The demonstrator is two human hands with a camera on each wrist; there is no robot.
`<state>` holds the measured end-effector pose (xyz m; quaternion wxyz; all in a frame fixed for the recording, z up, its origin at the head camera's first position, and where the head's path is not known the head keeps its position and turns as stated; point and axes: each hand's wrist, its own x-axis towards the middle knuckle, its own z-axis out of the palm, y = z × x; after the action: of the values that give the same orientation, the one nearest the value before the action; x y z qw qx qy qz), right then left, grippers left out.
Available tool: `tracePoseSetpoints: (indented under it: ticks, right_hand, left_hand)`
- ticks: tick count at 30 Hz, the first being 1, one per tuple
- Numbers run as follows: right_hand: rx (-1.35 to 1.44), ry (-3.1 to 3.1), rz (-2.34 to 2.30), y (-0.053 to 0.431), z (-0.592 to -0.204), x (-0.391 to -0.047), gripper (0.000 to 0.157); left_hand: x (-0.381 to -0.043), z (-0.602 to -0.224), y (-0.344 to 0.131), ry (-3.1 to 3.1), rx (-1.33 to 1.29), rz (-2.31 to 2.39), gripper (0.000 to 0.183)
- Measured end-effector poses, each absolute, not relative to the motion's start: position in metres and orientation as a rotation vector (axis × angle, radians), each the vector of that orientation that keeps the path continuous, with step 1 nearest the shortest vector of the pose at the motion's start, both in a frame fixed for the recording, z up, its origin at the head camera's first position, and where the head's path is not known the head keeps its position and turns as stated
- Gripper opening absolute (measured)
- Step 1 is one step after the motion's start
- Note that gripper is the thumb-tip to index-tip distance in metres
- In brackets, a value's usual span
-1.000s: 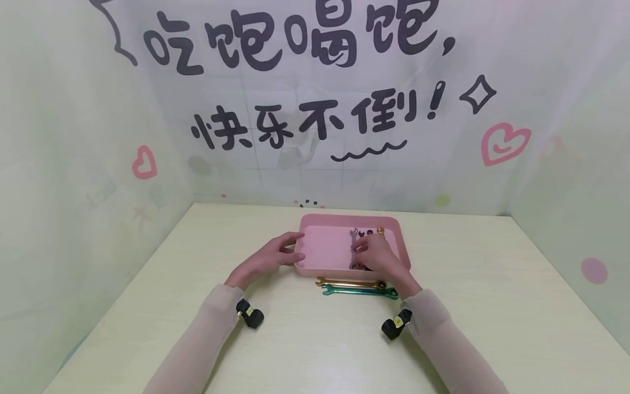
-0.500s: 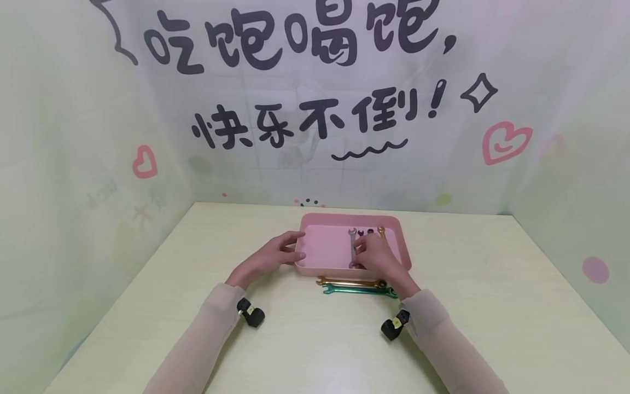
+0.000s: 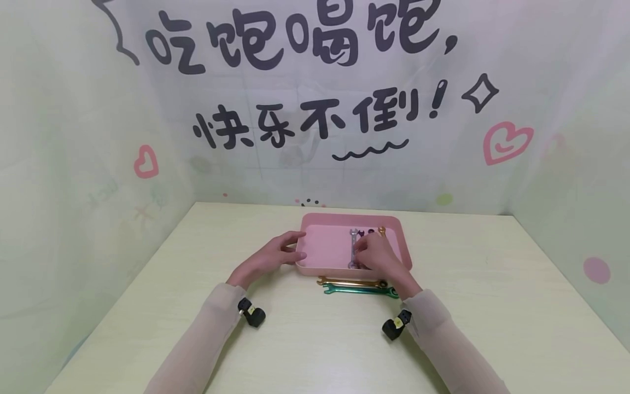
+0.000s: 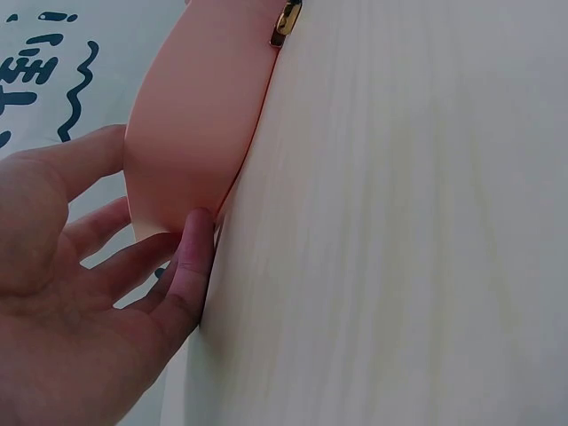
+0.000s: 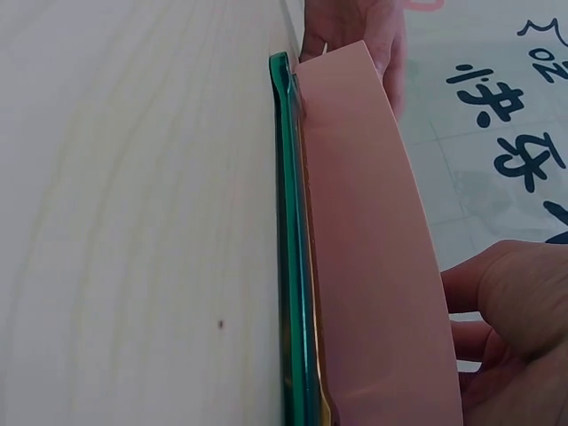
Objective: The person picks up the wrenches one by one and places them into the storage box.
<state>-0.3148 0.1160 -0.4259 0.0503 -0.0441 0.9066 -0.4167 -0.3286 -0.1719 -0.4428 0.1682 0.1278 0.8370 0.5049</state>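
Note:
At the left end of the pink tray (image 3: 322, 272), my left hand (image 3: 263, 256) grips its wall. The left wrist view shows the thumb at the rim and the fingers against the end. My right hand (image 3: 378, 254) reaches over the front wall into the tray with fingers bent down. Its fingertips lie right beside a silver wrench (image 3: 353, 249); whether they pinch it I cannot tell, and in the right wrist view the wall hides them. Ends of purple wrenches (image 3: 361, 233) and a gold wrench (image 3: 381, 231) show beyond the right hand, their lower parts hidden.
Along the tray's front lie a gold wrench (image 3: 346, 282) and a green wrench (image 3: 356, 290), side by side on the pale wooden table (image 3: 315, 345). A printed white curtain (image 3: 275, 180) stands behind the table.
The silver wrench shifts slightly to the left within the tray, and the right fingertips now overlap it less. The left hand and the two wrenches outside the tray keep their places.

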Motion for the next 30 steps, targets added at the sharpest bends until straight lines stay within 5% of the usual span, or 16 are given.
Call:
tracePoseSetpoints:
  ticks: [30]
  right_hand:
    - [-0.554,2.762,-1.219,0.11,-0.372,-0.279,0.018]
  left_hand:
    - [-0.331,-0.447,-0.175,2.386,0.358,1.439,0.07]
